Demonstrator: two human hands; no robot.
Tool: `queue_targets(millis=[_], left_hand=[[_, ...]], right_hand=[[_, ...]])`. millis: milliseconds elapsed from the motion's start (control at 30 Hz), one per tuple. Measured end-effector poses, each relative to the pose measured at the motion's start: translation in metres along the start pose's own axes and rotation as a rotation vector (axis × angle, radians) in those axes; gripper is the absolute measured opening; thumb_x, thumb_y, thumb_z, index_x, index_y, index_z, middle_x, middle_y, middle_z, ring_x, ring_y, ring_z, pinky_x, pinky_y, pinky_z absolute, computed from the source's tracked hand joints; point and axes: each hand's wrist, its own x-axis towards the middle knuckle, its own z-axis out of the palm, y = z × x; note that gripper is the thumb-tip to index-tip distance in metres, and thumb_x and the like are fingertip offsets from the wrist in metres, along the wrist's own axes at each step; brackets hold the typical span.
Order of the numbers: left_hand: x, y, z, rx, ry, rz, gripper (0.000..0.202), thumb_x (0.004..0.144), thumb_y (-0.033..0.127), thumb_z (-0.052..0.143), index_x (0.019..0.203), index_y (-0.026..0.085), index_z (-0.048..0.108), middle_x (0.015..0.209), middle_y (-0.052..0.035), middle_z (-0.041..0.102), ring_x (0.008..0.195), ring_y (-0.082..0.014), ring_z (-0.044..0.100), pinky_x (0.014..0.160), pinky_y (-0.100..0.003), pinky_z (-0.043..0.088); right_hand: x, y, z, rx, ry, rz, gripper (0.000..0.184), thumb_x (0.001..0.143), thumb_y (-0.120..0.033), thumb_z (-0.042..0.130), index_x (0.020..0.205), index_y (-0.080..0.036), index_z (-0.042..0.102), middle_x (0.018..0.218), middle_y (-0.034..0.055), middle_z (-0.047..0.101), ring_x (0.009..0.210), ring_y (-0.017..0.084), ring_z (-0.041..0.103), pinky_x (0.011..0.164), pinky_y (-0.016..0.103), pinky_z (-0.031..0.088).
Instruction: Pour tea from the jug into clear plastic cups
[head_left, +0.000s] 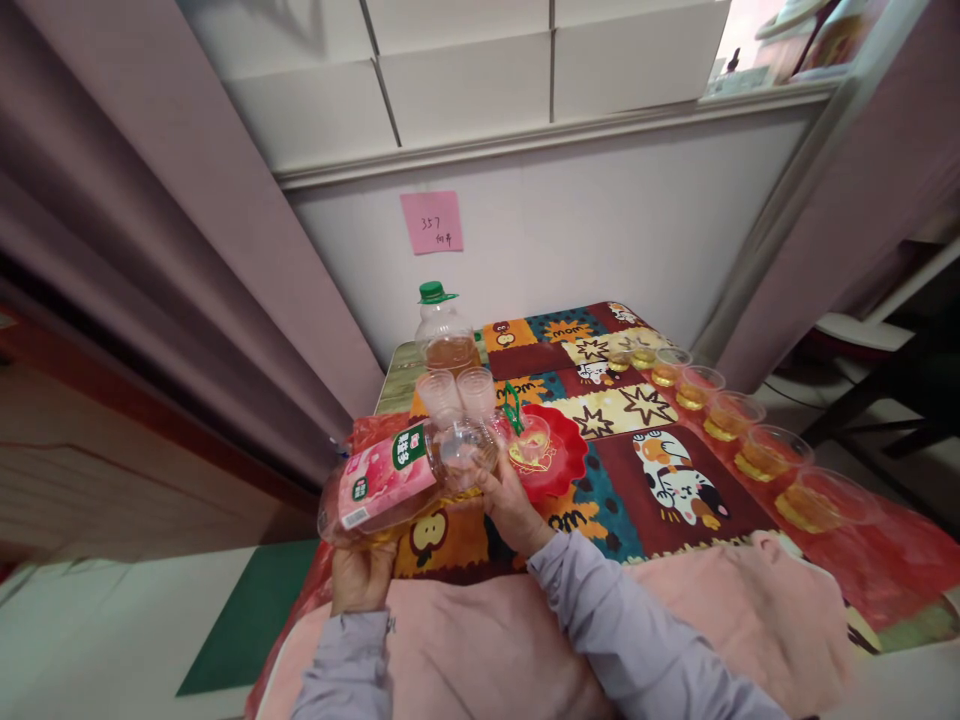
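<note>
A large clear plastic juice bottle (pixel 394 475) with a pink label lies tilted nearly on its side in both hands, its neck end toward the right. My left hand (pixel 361 578) supports its base from below, fingers partly hidden. Around the shoulder near the neck, my right hand (pixel 514 505) is closed. A green cap strap (pixel 513 408) hangs at the mouth, above a scalloped red plate (pixel 564 470). Something clear stands on that plate under the mouth, probably a cup. Pale liquid shows inside the bottle.
Behind the bottle stand stacks of clear plastic cups (pixel 477 392) and a second green-capped bottle (pixel 448 335). Several cups of yellow liquid (pixel 726 420) line the table's right side. A pink cloth (pixel 480 645) covers the near edge. A pink note (pixel 433 222) is on the wall.
</note>
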Motion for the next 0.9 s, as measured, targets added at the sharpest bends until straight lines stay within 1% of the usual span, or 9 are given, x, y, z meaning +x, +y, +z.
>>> queue_targets(millis=[67, 133, 200, 300, 433, 500, 600, 733, 900], left_hand=[[-0.001, 0.001, 0.001, 0.002, 0.018, -0.013, 0.060, 0.097, 0.052, 0.086, 0.153, 0.038, 0.072, 0.174, -0.0030, 0.060, 0.168, -0.0365, 0.047, 0.125, -0.052, 0.054], [-0.001, 0.001, 0.003, 0.008, 0.036, 0.003, 0.060, 0.097, 0.053, 0.087, 0.152, 0.038, 0.072, 0.173, -0.0023, 0.061, 0.168, -0.0349, 0.046, 0.127, -0.051, 0.053], [-0.002, 0.001, 0.004, 0.020, 0.031, 0.022, 0.061, 0.097, 0.056, 0.085, 0.154, 0.039, 0.070, 0.172, -0.0026, 0.063, 0.167, -0.0336, 0.048, 0.128, -0.051, 0.051], [-0.003, 0.001, 0.005, 0.025, 0.022, 0.010, 0.066, 0.097, 0.058, 0.086, 0.157, 0.039, 0.068, 0.172, -0.0038, 0.063, 0.166, -0.0339, 0.050, 0.128, -0.053, 0.050], [-0.003, 0.002, 0.003, -0.004, 0.051, -0.009, 0.069, 0.092, 0.055, 0.091, 0.155, 0.038, 0.070, 0.173, -0.0042, 0.061, 0.168, -0.0358, 0.046, 0.127, -0.052, 0.051], [-0.004, 0.003, 0.004, -0.005, 0.040, -0.015, 0.067, 0.093, 0.056, 0.089, 0.154, 0.037, 0.071, 0.172, -0.0050, 0.063, 0.167, -0.0366, 0.047, 0.127, -0.053, 0.051], [-0.006, 0.003, 0.009, 0.017, 0.030, -0.023, 0.061, 0.095, 0.057, 0.086, 0.152, 0.037, 0.073, 0.166, -0.0048, 0.069, 0.167, -0.0367, 0.048, 0.128, -0.053, 0.050], [-0.007, 0.001, 0.015, 0.019, 0.102, -0.029, 0.056, 0.095, 0.057, 0.085, 0.146, 0.036, 0.077, 0.163, -0.0040, 0.071, 0.167, -0.0359, 0.047, 0.126, -0.051, 0.053], [-0.006, -0.001, 0.013, -0.001, 0.155, -0.047, 0.052, 0.091, 0.058, 0.087, 0.138, 0.036, 0.081, 0.163, -0.0028, 0.071, 0.169, -0.0366, 0.045, 0.124, -0.050, 0.055]], right_hand=[[0.001, 0.002, -0.001, -0.001, 0.004, 0.002, 0.118, 0.087, -0.058, 0.095, 0.180, -0.043, 0.024, 0.169, 0.0126, 0.058, 0.133, 0.036, 0.075, 0.089, 0.054, 0.076], [0.002, 0.002, -0.002, 0.006, 0.007, 0.006, 0.122, 0.086, -0.059, 0.095, 0.181, -0.044, 0.021, 0.170, 0.0126, 0.058, 0.132, 0.036, 0.075, 0.088, 0.054, 0.076], [0.001, 0.002, -0.002, 0.017, -0.003, 0.012, 0.124, 0.086, -0.060, 0.095, 0.181, -0.045, 0.018, 0.171, 0.0123, 0.057, 0.131, 0.036, 0.076, 0.088, 0.054, 0.076], [0.001, 0.001, -0.001, 0.021, -0.034, 0.011, 0.119, 0.087, -0.062, 0.094, 0.180, -0.045, 0.021, 0.169, 0.0118, 0.059, 0.129, 0.035, 0.077, 0.091, 0.057, 0.076], [0.001, 0.000, -0.002, 0.027, -0.037, 0.011, 0.114, 0.087, -0.061, 0.095, 0.178, -0.045, 0.027, 0.170, 0.0110, 0.059, 0.128, 0.034, 0.078, 0.091, 0.055, 0.076], [0.001, 0.000, -0.003, 0.025, -0.028, 0.014, 0.113, 0.087, -0.060, 0.094, 0.177, -0.045, 0.028, 0.169, 0.0106, 0.059, 0.129, 0.033, 0.077, 0.090, 0.054, 0.076], [0.002, 0.001, -0.003, 0.027, -0.012, 0.010, 0.115, 0.086, -0.059, 0.095, 0.177, -0.047, 0.026, 0.168, 0.0097, 0.060, 0.130, 0.033, 0.077, 0.090, 0.055, 0.076], [0.003, 0.002, -0.003, 0.028, -0.018, 0.014, 0.114, 0.087, -0.060, 0.094, 0.177, -0.044, 0.026, 0.167, 0.0111, 0.061, 0.128, 0.032, 0.077, 0.090, 0.053, 0.076], [0.002, 0.001, -0.002, 0.037, -0.023, 0.013, 0.117, 0.087, -0.059, 0.095, 0.178, -0.045, 0.023, 0.166, 0.0105, 0.062, 0.132, 0.033, 0.076, 0.087, 0.050, 0.077]])
